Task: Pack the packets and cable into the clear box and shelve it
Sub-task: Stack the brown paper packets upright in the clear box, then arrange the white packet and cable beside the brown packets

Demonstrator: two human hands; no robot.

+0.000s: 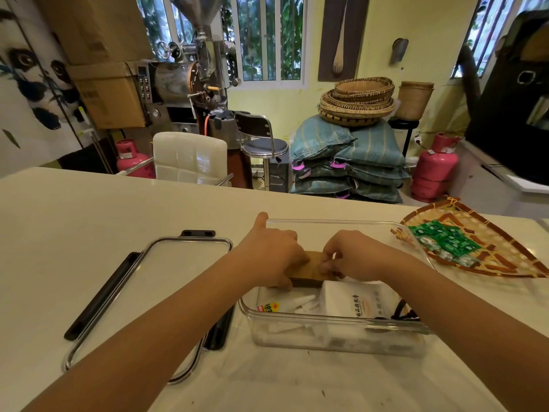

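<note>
My two forearms enter from the near edge and meet over the clear box (335,328), which stands on the table (89,233). Nearest to me, just below the grip, the box's front wall blurs what lies behind it; I make out a white packet (353,304) with dark print, and to its left a card of small white tubes (292,306) with a red and yellow label, its lower part smeared by the plastic. A black cable (405,313) loops at the right end, partly covered by my right forearm.

My left hand (273,257) and right hand (353,257) both close on a flat brown packet (315,264) held over the middle of the box. The fingertips of both curl over it, so only a strip shows between them; I cannot read anything on it. The left thumb sticks up, touching the box's far rim. The left grip pinches the packet's left end, the right grip its right end.

Left of the grip, the lid (148,292) with black clasps lies flat on the table, my left forearm crossing its near corner. Right of the grip, beyond the box, a woven tray (505,263) holds green sachets (445,236); its right side is cut off by the frame.
</note>
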